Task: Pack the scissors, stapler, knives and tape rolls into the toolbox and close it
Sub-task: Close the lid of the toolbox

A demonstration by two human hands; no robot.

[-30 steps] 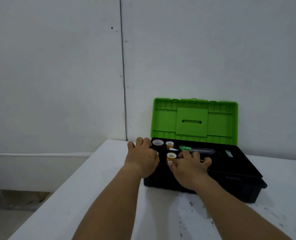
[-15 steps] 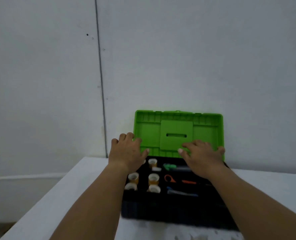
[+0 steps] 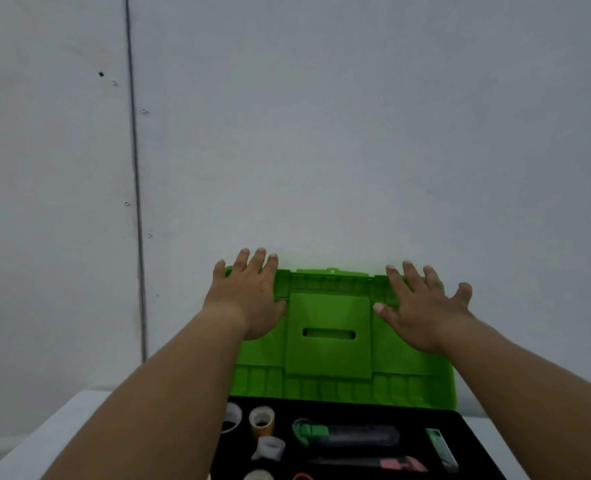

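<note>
The toolbox stands open with its green lid (image 3: 328, 334) upright against the wall. My left hand (image 3: 249, 299) lies flat on the lid's upper left part, fingers spread over its top edge. My right hand (image 3: 422, 310) lies flat on the upper right part, fingers apart. Below, the black tray (image 3: 474, 441) holds tape rolls (image 3: 262, 422), a green stapler (image 3: 346, 434), a knife with a pink slider (image 3: 373, 463) and a small green knife (image 3: 441, 448). An orange scissors handle (image 3: 302, 476) shows at the bottom edge.
The box sits on a white table (image 3: 44, 441) whose left edge runs diagonally at the lower left. A grey panelled wall (image 3: 321, 133) with a vertical seam rises directly behind the lid.
Both hands rose from the tray to the upper part of the lid and spread flat on it. The view moved closer to the box.
</note>
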